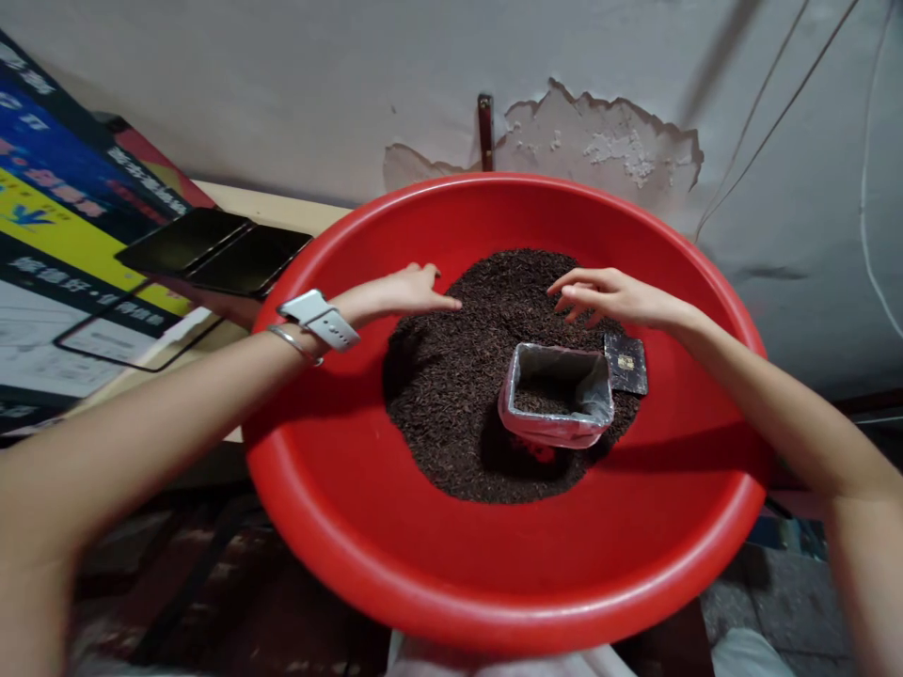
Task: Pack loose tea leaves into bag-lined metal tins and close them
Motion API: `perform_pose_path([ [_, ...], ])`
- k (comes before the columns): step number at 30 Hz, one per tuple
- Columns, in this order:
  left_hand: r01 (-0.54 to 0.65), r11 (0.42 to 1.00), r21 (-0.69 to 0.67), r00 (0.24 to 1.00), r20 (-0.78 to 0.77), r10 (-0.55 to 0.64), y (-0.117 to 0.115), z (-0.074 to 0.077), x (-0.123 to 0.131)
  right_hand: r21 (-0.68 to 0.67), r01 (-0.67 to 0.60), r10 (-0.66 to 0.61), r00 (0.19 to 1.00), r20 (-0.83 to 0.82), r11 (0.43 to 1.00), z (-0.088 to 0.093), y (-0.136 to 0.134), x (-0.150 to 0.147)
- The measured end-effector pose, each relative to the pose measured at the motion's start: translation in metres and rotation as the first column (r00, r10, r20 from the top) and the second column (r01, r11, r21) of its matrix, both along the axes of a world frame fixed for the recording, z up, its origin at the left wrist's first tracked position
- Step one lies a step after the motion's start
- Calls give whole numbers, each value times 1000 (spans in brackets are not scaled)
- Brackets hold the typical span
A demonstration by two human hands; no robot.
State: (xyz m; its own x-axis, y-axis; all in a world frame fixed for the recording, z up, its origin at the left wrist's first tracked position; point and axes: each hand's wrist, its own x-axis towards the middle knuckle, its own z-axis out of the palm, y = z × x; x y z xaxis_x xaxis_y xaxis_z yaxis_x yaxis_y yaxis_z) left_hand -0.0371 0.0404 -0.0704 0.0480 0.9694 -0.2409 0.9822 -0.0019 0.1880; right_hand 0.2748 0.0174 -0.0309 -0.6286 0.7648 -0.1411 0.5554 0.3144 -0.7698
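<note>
A large red basin (353, 527) holds a heap of dark loose tea leaves (451, 395). An open foil-lined pouch (557, 409), partly filled with the leaves, stands in the heap at the right of centre. A small dark packet (626, 363) lies just right of the pouch. My left hand (405, 290), with a white watch (319, 318) and a bangle on the wrist, rests flat at the far left edge of the heap, fingers stretched out. My right hand (607, 295) hovers over the far right of the heap, fingers spread and slightly curled, holding nothing.
A table (232, 202) at the left carries dark flat devices (212, 249) and a colourful printed poster (63, 235). A wall with peeling plaster (599, 141) rises right behind the basin. Wires (776, 113) hang at the right.
</note>
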Motion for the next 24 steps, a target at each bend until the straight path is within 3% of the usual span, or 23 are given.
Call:
perform_pose_path([
  [3, -19, 981, -195, 999, 30, 25, -16, -37, -14, 28, 239, -241, 961, 136, 970, -33, 40, 12],
  [5, -70, 956, -286, 990, 96, 102, -30, -58, -19, 11, 278, -265, 903, 339, 961, -58, 55, 17],
  [9, -138, 915, -380, 967, 149, 208, -48, -86, -12, -9, 170, -114, 698, 707, 985, -102, 57, 10],
  [11, -170, 916, -364, 964, 129, 230, -49, -94, -1, 41, 97, -92, 596, 798, 994, -121, 53, -2],
  [13, -211, 918, -335, 963, 91, 255, -45, -101, 14, 91, 54, -106, 553, 826, 994, -137, 53, -15],
  [17, -221, 936, -275, 960, 110, 258, -29, -110, 46, 175, 69, -179, 635, 751, 982, -159, 66, -33],
  [21, -236, 957, -167, 955, 140, 260, -14, -118, 65, 272, 83, -243, 736, 632, 959, -165, 75, -35],
  [24, -263, 963, -59, 946, 181, 270, -9, -124, 71, 298, 167, -307, 795, 524, 940, -165, 75, -34],
])
